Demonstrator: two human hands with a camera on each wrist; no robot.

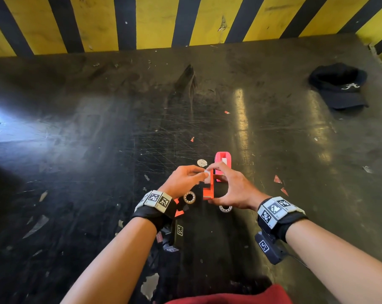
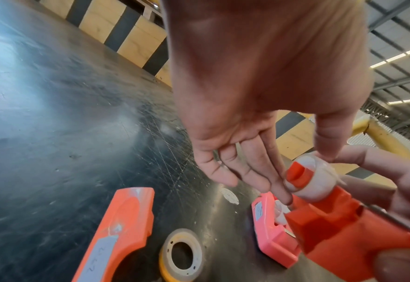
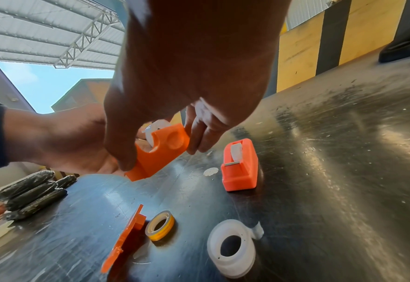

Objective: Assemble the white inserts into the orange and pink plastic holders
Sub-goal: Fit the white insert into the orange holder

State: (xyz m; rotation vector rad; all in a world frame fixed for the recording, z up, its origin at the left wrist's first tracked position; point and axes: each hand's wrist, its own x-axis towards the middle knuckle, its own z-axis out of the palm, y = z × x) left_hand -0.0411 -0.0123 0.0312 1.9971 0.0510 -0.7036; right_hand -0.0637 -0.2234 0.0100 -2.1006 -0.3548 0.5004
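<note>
My right hand [image 1: 220, 183] grips an orange holder [image 1: 208, 190] upright just above the table, thumb at its low end and fingers [image 3: 199, 137] at the top. My left hand [image 1: 204, 174] pinches a white insert [image 2: 317, 183] between thumb and forefinger, right at the notch in the top of this orange holder [image 3: 161, 152]. A pink holder [image 1: 223, 163] lies on the table just beyond my hands with a white insert [image 3: 236, 150] seated in it. A loose orange shell piece [image 2: 121, 229] lies under my left wrist.
A yellowish tape roll [image 3: 160, 225] and a white roll [image 3: 232, 248] lie close in front of me, beside the shell piece [image 3: 126, 238]. A round white sticker [image 1: 202, 162] sits left of the pink holder. A black cap [image 1: 339, 86] lies far right. A striped wall [image 1: 155, 20] bounds the dark table.
</note>
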